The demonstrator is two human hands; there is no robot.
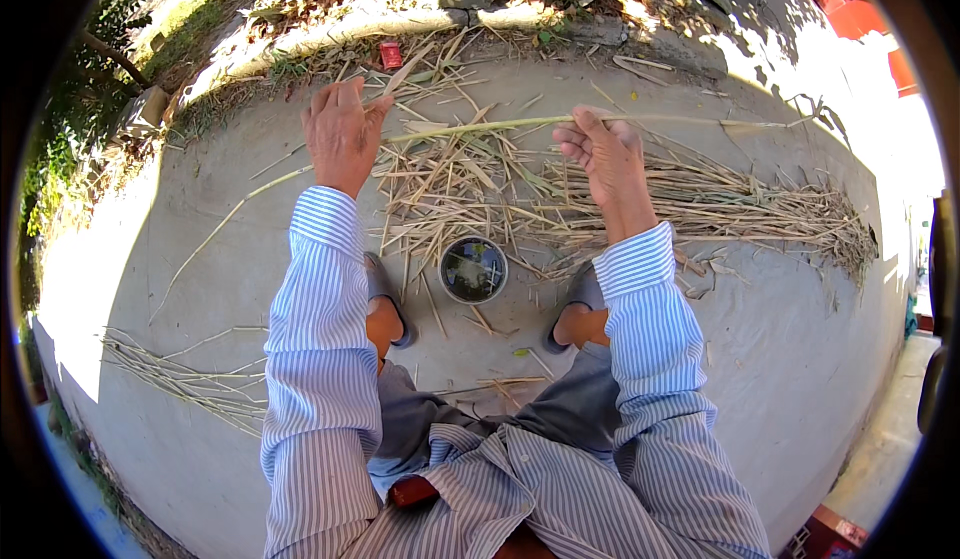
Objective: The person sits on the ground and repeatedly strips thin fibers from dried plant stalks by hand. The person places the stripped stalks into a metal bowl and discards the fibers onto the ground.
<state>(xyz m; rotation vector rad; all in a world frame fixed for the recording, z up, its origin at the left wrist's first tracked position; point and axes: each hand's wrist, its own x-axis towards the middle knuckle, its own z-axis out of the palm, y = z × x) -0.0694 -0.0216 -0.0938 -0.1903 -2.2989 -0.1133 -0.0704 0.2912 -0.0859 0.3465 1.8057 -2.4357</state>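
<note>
Both hands [341, 139] [612, 159] grip a long stalk [470, 128] over scattered straw [440, 181], near a bundle [755, 211] and round bowl [475, 301].

Bright daylight | floor [785, 379] mostly in soft shade | glare blown white left and right | dappled shadows upper right | fisheye-bent edges, black corners

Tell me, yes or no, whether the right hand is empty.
No; the right hand pinches a long, thin stalk between thumb and fingers.
</note>
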